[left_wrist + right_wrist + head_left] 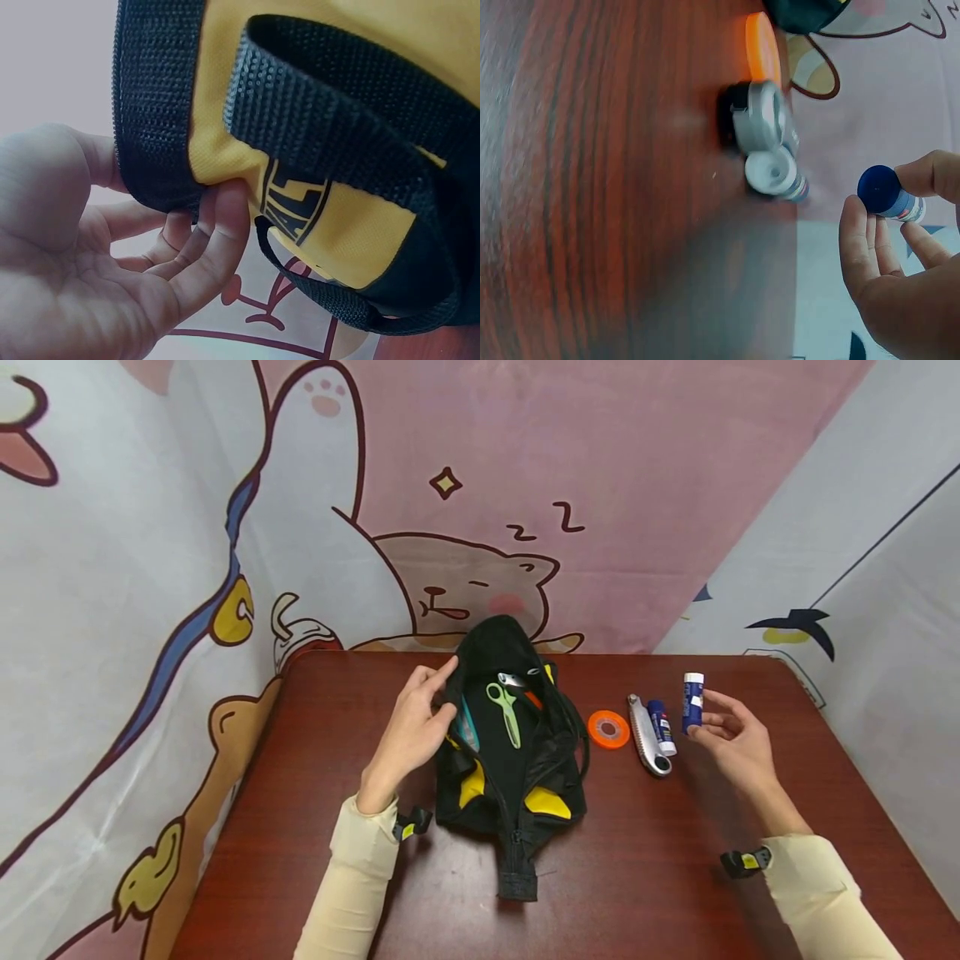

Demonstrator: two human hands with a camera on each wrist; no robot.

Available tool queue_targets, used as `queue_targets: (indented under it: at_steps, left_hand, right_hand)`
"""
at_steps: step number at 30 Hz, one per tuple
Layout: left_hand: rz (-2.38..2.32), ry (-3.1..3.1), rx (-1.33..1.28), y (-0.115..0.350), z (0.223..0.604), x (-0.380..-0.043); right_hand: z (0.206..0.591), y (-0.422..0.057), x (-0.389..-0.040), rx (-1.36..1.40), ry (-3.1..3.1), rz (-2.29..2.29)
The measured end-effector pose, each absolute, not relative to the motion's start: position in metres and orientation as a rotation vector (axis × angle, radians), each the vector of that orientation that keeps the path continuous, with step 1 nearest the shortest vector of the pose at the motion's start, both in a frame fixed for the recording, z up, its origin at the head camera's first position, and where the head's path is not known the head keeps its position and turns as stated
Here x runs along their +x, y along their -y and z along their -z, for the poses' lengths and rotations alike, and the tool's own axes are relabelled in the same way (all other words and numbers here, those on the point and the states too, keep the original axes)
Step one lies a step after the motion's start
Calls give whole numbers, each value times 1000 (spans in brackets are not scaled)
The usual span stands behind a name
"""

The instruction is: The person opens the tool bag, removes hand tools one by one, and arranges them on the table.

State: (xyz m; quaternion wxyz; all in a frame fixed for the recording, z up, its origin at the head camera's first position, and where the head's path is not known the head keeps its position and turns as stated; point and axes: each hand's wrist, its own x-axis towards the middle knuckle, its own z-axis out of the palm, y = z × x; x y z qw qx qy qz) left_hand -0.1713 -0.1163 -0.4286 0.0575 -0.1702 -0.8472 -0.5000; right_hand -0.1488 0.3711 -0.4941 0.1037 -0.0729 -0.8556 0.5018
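My right hand holds a blue glue stick with a white end upright between thumb and fingers, raised over the table's right part. In the right wrist view its blue round end faces the camera. My left hand pinches the zipped edge of a black and yellow bag, thumb on one side and fingers on the other. The bag lies with its mouth unzipped. Inside are light green scissors, a silver-ended tool with some red beside it, and something light blue along the left wall.
Right of the bag, on the brown table, lie an orange disc, a long silver tool with a toothed edge, and a second blue and white glue stick. A printed cloth hangs behind the table.
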Motion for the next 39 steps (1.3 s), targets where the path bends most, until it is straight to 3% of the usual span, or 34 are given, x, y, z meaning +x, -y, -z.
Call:
queue_targets:
  at_steps: [39]
  left_hand:
    - [1497,2577,-521,116,428,-170]
  right_hand:
    - [520,-384,-156,-306,2838,-1430]
